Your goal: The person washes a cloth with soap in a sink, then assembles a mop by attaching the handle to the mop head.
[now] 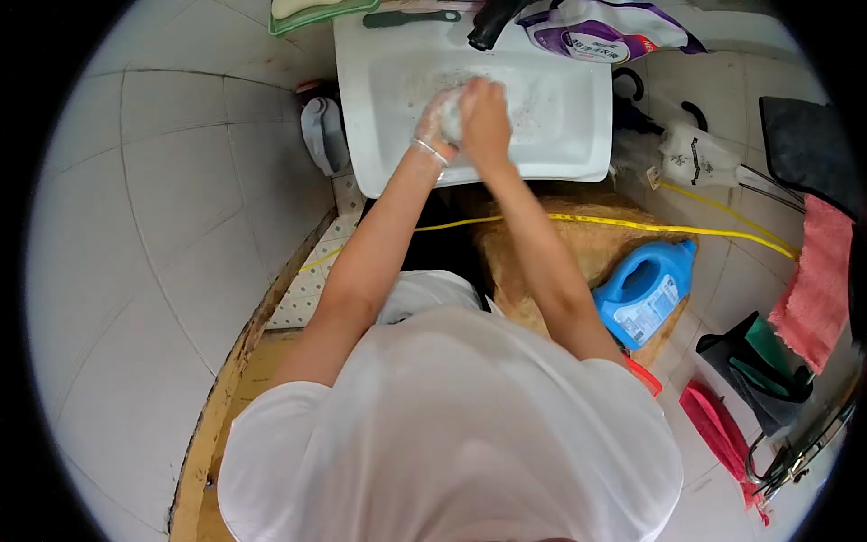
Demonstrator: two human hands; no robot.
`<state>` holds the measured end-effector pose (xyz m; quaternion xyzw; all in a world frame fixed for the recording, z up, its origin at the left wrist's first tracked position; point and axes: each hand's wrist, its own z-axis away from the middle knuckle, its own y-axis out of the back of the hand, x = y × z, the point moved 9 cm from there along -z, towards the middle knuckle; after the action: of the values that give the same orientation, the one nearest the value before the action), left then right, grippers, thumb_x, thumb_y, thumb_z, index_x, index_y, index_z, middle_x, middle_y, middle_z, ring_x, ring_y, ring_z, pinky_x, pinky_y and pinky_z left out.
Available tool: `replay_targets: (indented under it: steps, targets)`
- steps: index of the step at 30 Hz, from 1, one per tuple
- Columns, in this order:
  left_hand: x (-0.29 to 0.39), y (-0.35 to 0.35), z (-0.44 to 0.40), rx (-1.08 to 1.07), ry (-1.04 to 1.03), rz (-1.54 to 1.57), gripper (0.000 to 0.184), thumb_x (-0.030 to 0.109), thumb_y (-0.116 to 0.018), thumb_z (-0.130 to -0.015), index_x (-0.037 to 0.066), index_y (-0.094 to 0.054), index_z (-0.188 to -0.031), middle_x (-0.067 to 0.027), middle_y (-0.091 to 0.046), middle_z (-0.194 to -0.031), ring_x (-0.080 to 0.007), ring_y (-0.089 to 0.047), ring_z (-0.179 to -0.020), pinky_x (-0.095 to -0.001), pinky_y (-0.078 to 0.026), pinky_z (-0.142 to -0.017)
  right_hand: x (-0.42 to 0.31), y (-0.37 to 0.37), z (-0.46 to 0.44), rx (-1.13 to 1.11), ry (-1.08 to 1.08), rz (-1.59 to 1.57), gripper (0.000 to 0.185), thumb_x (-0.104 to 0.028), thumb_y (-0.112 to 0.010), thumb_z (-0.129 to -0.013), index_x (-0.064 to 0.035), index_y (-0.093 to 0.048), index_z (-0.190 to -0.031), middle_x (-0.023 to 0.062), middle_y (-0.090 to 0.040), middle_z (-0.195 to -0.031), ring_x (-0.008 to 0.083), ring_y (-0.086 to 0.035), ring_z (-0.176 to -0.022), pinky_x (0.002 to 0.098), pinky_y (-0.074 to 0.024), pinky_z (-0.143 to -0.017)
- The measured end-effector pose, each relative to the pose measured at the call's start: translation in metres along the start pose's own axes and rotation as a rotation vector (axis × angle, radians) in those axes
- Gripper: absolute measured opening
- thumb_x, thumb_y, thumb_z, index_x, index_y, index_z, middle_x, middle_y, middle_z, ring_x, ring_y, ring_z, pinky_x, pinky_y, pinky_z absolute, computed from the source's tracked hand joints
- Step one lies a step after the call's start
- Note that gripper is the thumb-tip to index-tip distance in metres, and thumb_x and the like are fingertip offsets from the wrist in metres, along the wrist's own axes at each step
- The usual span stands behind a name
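Both of my hands are together above the white sink (361,108), close to its middle. A small pale, wet-looking bundle (452,119) shows between them, with white suds around it; whether it is cloth cannot be made out. My left hand (435,117), with a bracelet (430,152) at the wrist and foam on the skin, is closed around the bundle from the left. Pressed against it from the right is my right hand (485,117), fingers curled into a fist. Dark specks and bits of foam dot the basin behind the hands.
A black faucet (492,23), a purple-and-white detergent bag (601,34) and a green-handled brush (411,17) are at the sink's back edge. A blue jug (646,294) stands at lower right. One yellow hose (632,221) crosses below the sink. Tiled wall (172,181) bounds the left.
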<state>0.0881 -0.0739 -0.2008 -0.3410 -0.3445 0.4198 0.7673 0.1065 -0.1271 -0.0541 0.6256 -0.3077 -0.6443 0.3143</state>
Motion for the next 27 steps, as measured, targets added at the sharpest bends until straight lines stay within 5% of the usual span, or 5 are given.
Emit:
replay_targets:
  steps: [5, 20, 23, 24, 27]
  targets:
    - [0.003, -0.051, 0.03, -0.324, 0.262, 0.206, 0.026, 0.033, -0.053, -0.085, 0.011, -0.057, -0.096, -0.0046, -0.061, -0.093, -0.0192, -0.059, -0.086, -0.0355, -0.048, -0.078, -0.014, -0.021, 0.012, -0.203, -0.001, 0.064, 0.032, -0.031, -0.049, -0.086, -0.0027, -0.051, -0.1, 0.0176, -0.051, -0.098, 0.0375, -0.052, -0.095, 0.0492, -0.0451, -0.071]
    - [0.025, -0.043, 0.044, 0.127, -0.036, -0.128, 0.021, 0.029, -0.052, -0.087, 0.009, -0.057, -0.09, -0.0044, -0.059, -0.088, -0.0175, -0.058, -0.079, -0.0294, -0.048, -0.066, -0.012, -0.005, 0.014, -0.053, -0.032, -0.001, 0.022, -0.022, -0.053, -0.08, -0.0077, -0.055, -0.098, 0.0183, -0.047, -0.115, 0.0357, -0.04, -0.114, 0.0479, -0.0417, -0.081]
    - [0.007, -0.031, 0.03, -0.149, 0.19, 0.111, 0.021, 0.028, -0.053, -0.086, 0.008, -0.057, -0.091, -0.0059, -0.06, -0.088, -0.0187, -0.058, -0.079, -0.031, -0.049, -0.066, -0.047, 0.003, 0.033, 0.013, 0.154, -0.003, 0.017, -0.02, -0.053, -0.082, -0.0044, -0.055, -0.087, 0.0193, -0.054, -0.092, 0.0371, -0.051, -0.085, 0.0444, -0.0417, -0.073]
    - [0.02, -0.038, 0.032, -0.137, -0.04, -0.471, 0.022, 0.027, -0.054, -0.085, 0.008, -0.057, -0.096, -0.0072, -0.061, -0.09, -0.0194, -0.058, -0.082, -0.0308, -0.049, -0.071, -0.042, 0.002, 0.031, 0.006, 0.165, 0.002, 0.017, -0.02, -0.053, -0.082, -0.0042, -0.055, -0.087, 0.0192, -0.054, -0.093, 0.0367, -0.052, -0.086, 0.044, -0.0419, -0.073]
    - [0.017, -0.059, 0.043, -0.013, -0.091, -0.266, 0.022, 0.023, -0.055, -0.085, 0.007, -0.056, -0.098, -0.0089, -0.061, -0.092, -0.0218, -0.059, -0.085, -0.0322, -0.048, -0.078, 0.057, 0.0, -0.021, -0.037, -0.284, -0.08, 0.016, -0.018, -0.05, -0.083, -0.0031, -0.055, -0.089, 0.017, -0.055, -0.094, 0.032, -0.055, -0.089, 0.0417, -0.0442, -0.074]
